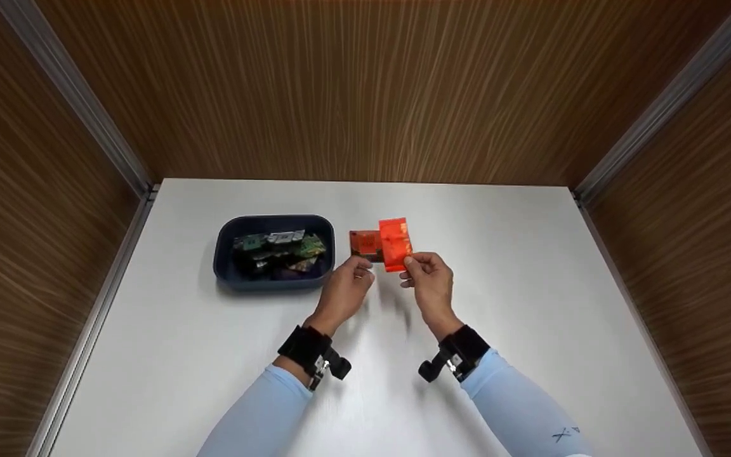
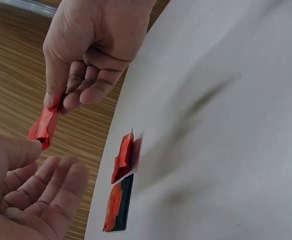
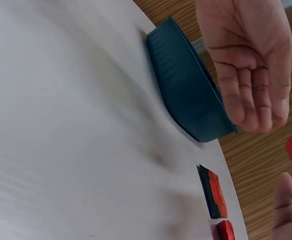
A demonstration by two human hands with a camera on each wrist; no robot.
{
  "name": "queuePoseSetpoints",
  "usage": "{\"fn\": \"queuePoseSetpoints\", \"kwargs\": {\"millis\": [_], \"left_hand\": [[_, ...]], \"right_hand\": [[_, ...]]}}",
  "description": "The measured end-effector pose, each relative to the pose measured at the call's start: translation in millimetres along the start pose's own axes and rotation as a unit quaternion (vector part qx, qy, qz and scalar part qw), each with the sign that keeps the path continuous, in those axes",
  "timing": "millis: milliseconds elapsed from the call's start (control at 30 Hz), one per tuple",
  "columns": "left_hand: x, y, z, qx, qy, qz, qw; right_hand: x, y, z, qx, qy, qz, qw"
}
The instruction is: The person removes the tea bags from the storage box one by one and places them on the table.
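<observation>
Now, right hand (image 1: 430,279): pinches a red packet (image 1: 395,243).
Left hand (image 1: 348,289): loose, holds nothing.
Blue bin (image 1: 226,251): at 9 o'clock of the hands, on the tabletop (image 1: 530,285).

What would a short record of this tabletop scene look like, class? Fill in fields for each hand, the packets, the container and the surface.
right hand: pinches an orange-red foil packet above the table
left hand: fingers relaxed, holds nothing, beside the held packet
packets on table: dark red packet lying flat, and a second red packet next to it
container: dark blue tray holding green and silver packets
surface: white table, wood-grain walls around it
</observation>
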State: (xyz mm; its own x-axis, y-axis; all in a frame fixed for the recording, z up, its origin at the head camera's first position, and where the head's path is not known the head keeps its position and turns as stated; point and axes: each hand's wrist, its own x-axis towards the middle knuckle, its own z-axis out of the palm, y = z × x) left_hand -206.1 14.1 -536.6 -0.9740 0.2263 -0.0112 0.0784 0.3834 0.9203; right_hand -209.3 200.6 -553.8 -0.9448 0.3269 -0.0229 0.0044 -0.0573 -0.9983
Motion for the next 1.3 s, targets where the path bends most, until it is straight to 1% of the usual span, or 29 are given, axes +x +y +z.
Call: {"fn": "queuePoseSetpoints", "kwargs": {"millis": [67, 133, 200, 300, 433, 600, 700, 767, 833, 1000, 1233, 1300], "left_hand": [[-1.9, -3.1, -0.4, 0.075, -0.02, 0.02, 0.9968], [-4.1, -6.4, -0.4, 0.14, -0.045, 0.039, 0.9884], [-6.1, -9.8, 0.5, 0.189, -0.068, 0.049, 0.9784], [-8.1, -14.6, 3.7, 0.248, -0.086, 0.057, 0.9633], [-9.2, -20.7, 8.6, 0.304, -0.089, 0.061, 0.9465], [-12.9, -28.3, 11.6, 0.351, -0.095, 0.066, 0.9293], [-15.6, -32.1, 12.3, 0.378, -0.1, 0.075, 0.9173], [-16.6, -34.5, 12.9, 0.392, -0.098, 0.083, 0.9111], [-16.8, -35.6, 13.2, 0.397, -0.096, 0.091, 0.9081], [-16.9, -36.9, 13.0, 0.393, -0.094, 0.1, 0.9091], [-16.7, -38.1, 11.0, 0.388, -0.095, 0.102, 0.9111], [-16.4, -38.4, 10.1, 0.39, -0.097, 0.102, 0.91]], "right_hand": [[8.2, -1.6, -8.1, -0.004, 0.016, 0.008, 1.0], [17.2, -2.9, -16.8, -0.008, 0.031, 0.015, 0.999], [26.6, -3.2, -25.6, -0.013, 0.042, 0.022, 0.999], [39.7, -0.2, -38.1, -0.031, 0.052, 0.039, 0.997], [54.4, 10.9, -51.8, -0.067, 0.059, 0.072, 0.993], [67.2, 25.7, -61.3, -0.111, 0.064, 0.112, 0.985], [73.7, 30.8, -62.3, -0.113, 0.059, 0.129, 0.983], [77.4, 33.0, -61.5, -0.106, 0.053, 0.136, 0.984], [80.6, 35.1, -60.4, -0.102, 0.048, 0.143, 0.983], [86.2, 38.3, -57.7, -0.109, 0.04, 0.155, 0.981], [90.0, 38.9, -55.8, -0.118, 0.034, 0.163, 0.979], [90.2, 39.3, -54.8, -0.123, 0.03, 0.163, 0.978]]}}
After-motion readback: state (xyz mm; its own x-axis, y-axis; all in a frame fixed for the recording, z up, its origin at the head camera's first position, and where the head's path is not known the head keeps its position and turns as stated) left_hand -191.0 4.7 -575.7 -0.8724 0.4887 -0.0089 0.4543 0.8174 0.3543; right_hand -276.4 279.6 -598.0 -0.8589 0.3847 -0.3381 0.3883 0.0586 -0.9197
